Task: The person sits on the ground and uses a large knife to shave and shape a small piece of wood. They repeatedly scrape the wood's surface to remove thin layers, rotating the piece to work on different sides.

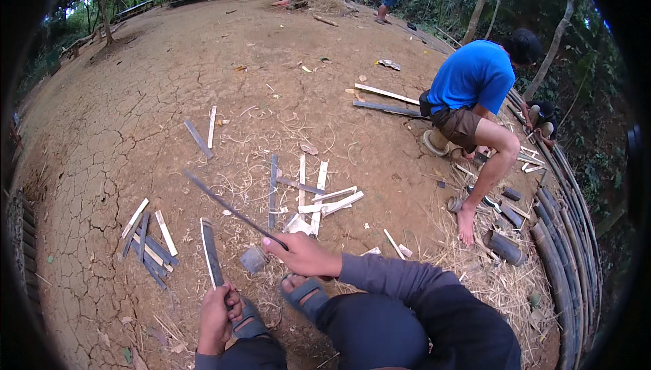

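Pinching a thin bamboo strip [234, 208], the right hand [303, 253] is steadying it while the left hand [217, 316] is gripping a knife [211, 252]. Cut slats [150, 240] are already lying in piles, and long poles [568, 248] are waiting uncut, so much seems left.
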`<control>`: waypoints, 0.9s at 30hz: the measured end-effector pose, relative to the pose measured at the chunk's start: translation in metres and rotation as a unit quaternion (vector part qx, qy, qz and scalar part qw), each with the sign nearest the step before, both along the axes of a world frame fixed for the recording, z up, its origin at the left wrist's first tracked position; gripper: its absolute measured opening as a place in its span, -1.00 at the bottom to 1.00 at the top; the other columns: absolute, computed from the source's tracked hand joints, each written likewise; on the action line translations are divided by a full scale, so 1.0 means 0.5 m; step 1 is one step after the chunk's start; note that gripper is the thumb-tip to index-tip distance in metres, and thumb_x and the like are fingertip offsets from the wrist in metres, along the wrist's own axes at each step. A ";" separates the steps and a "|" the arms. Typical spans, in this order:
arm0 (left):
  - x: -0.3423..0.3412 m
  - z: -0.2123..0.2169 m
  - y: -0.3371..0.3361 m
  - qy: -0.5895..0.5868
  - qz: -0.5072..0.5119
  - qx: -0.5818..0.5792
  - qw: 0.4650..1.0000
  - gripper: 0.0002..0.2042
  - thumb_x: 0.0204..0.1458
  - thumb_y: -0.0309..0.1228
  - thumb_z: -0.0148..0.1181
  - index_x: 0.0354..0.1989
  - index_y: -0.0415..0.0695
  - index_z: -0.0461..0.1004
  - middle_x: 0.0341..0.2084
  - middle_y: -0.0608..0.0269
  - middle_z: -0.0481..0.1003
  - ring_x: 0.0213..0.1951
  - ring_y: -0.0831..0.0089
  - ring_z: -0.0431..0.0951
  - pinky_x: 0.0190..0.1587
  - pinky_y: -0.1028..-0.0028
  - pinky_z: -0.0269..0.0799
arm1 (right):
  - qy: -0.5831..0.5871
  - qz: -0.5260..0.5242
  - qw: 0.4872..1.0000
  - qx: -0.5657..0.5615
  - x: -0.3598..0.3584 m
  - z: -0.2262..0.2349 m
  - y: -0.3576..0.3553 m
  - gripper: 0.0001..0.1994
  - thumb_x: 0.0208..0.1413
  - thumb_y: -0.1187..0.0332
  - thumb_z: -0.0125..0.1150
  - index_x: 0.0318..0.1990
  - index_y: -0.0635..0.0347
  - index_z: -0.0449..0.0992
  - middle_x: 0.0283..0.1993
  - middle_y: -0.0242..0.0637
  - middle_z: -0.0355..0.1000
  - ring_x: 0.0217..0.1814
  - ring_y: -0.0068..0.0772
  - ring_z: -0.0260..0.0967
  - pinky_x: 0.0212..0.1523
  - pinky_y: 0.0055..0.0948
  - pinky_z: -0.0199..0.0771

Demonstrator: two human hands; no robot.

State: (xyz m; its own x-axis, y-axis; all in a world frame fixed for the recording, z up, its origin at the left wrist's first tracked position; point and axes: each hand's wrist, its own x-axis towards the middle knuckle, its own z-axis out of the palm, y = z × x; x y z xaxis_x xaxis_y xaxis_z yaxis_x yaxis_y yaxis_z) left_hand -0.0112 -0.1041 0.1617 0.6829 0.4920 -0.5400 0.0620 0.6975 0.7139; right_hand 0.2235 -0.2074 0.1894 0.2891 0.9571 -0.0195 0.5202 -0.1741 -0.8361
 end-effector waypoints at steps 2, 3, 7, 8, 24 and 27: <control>0.012 0.001 0.000 0.041 -0.005 0.020 0.999 -0.78 0.31 -0.25 -0.12 -0.31 -0.12 0.27 -0.67 0.42 0.16 -0.75 0.63 0.09 -0.70 0.55 0.00 | -0.059 0.051 0.997 0.019 -0.001 0.023 0.031 -0.52 0.34 -0.03 -0.08 -0.27 0.28 0.50 -0.55 0.02 0.42 -0.46 0.11 0.41 -0.38 -0.08 0.37; 0.022 0.004 0.004 0.045 -0.010 0.047 0.998 -0.78 0.31 -0.25 -0.11 -0.31 -0.12 0.27 -0.68 0.42 0.16 -0.75 0.63 0.10 -0.70 0.54 -0.01 | -0.085 0.079 0.993 0.013 -0.003 0.032 0.051 -0.51 0.34 -0.05 -0.09 -0.29 0.27 0.49 -0.55 0.03 0.43 -0.45 0.14 0.42 -0.38 -0.05 0.37; 0.094 0.032 0.043 0.067 -0.016 0.121 0.990 -0.77 0.31 -0.25 -0.13 -0.36 -0.08 0.27 -0.71 0.46 0.13 -0.76 0.63 0.09 -0.71 0.53 -0.04 | -0.170 0.152 0.973 -0.033 -0.003 0.066 0.104 -0.46 0.32 -0.11 -0.12 -0.32 0.27 0.46 -0.55 0.08 0.43 -0.44 0.22 0.44 -0.41 0.04 0.41; 0.119 0.038 0.054 0.073 -0.012 0.135 0.988 -0.76 0.32 -0.25 -0.14 -0.39 -0.06 0.27 -0.72 0.48 0.11 -0.77 0.63 0.08 -0.71 0.53 -0.05 | -0.189 0.163 0.967 -0.046 0.002 0.072 0.110 -0.45 0.32 -0.12 -0.12 -0.32 0.27 0.46 -0.56 0.08 0.43 -0.45 0.23 0.45 -0.42 0.06 0.41; 0.194 -0.075 0.019 0.172 -0.118 0.543 0.814 -0.80 0.01 -0.60 0.01 -0.19 -0.32 0.46 -0.33 -0.20 0.52 -0.23 -0.21 0.52 -0.18 0.11 0.41 | -0.213 0.061 0.975 0.025 0.041 -0.113 0.090 -0.35 0.20 -0.32 -0.13 -0.44 0.16 0.44 -0.66 -0.01 0.37 -0.56 0.17 0.43 -0.52 0.02 0.43; 0.209 -0.044 0.005 0.215 -0.144 0.468 0.845 -0.87 0.11 -0.53 0.01 -0.25 -0.33 0.44 -0.42 -0.21 0.49 -0.31 -0.19 0.51 -0.26 0.11 0.40 | -0.191 0.017 0.981 0.010 0.047 -0.122 0.096 -0.30 0.21 -0.35 -0.21 -0.46 0.20 0.46 -0.64 0.01 0.41 -0.54 0.18 0.46 -0.51 0.02 0.46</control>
State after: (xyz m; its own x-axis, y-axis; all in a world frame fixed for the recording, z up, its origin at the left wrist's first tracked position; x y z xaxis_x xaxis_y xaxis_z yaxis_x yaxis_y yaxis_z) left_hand 0.0933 -0.1015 0.1398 0.6867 0.6879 -0.2349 0.5275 -0.2493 0.8122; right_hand 0.2469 -0.1595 0.1287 0.2396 0.9654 0.1033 0.8017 -0.1367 -0.5818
